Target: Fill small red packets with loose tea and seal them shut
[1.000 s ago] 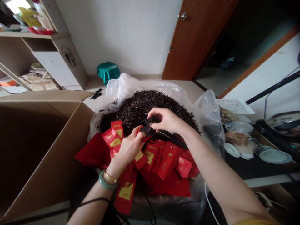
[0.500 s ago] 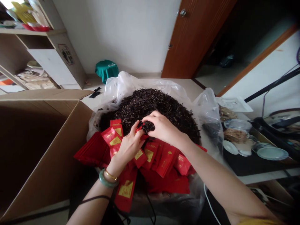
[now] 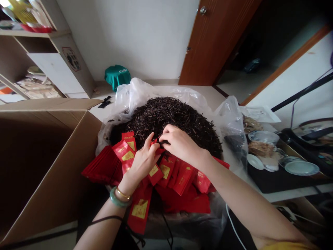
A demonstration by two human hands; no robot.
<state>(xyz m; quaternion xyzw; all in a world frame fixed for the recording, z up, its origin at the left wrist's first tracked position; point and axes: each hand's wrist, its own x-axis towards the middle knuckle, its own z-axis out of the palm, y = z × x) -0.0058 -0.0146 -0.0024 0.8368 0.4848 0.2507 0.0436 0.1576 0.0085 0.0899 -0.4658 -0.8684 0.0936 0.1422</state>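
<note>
A big heap of dark loose tea leaves (image 3: 171, 114) fills a clear plastic bag (image 3: 137, 92) in front of me. Several small red pouches with gold labels (image 3: 179, 177) lie fanned over its near edge. My left hand (image 3: 143, 161) pinches one red pouch (image 3: 158, 146) at its mouth, fingers closed. My right hand (image 3: 179, 142) meets it from the right, fingers pinched on a tuft of tea leaves at the pouch opening. A green bangle and a gold one sit on my left wrist.
A large open cardboard box (image 3: 44, 152) stands at the left. Dishes and bowls (image 3: 286, 163) crowd a dark tray at the right. Behind are a shelf unit (image 3: 44, 59), a green stool (image 3: 117, 74) and a brown door (image 3: 215, 38).
My right hand carried a pinch of tea leaves left and down from the heap to the mouth of the pouch in my left hand. The left hand stayed nearly still.
</note>
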